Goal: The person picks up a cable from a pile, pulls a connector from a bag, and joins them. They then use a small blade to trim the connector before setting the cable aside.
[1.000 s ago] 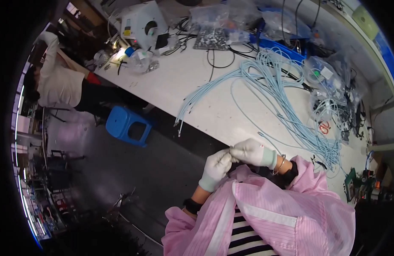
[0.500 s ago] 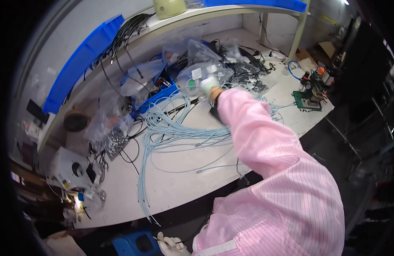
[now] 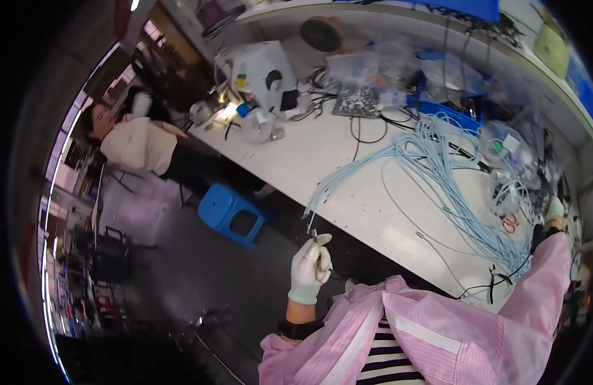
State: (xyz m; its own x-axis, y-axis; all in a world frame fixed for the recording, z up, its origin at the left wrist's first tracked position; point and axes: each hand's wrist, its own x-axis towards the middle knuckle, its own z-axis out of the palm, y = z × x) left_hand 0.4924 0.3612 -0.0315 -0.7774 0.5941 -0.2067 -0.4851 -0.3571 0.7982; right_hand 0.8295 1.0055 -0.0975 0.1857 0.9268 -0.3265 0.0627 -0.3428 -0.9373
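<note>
My left hand (image 3: 307, 273), in a white glove, is raised off the table's front edge with thumb and fingers pinched together. A small grey-dark tip sticks up from the pinch and a dark bit shows below it; it looks like a thin black cable, mostly hidden. At the far right my right hand (image 3: 554, 209), also gloved, reaches over the table beside clear plastic bags (image 3: 516, 154). Its fingers are too small and blurred to read. Between the hands lies a large loose bundle of light blue cables (image 3: 431, 173), its ends trailing toward the front edge.
A white table (image 3: 290, 160) carries a white box-shaped machine (image 3: 261, 70), a lit lamp (image 3: 229, 110), a bag of small metal parts (image 3: 355, 102) and a blue bin (image 3: 450, 110). A blue stool (image 3: 232, 213) stands on the floor. Another person (image 3: 142, 144) is at the left.
The view has swung left, bringing the stool and the other person into sight. My left hand now shows higher in the picture, still pinched; my right arm remains stretched over the table.
</note>
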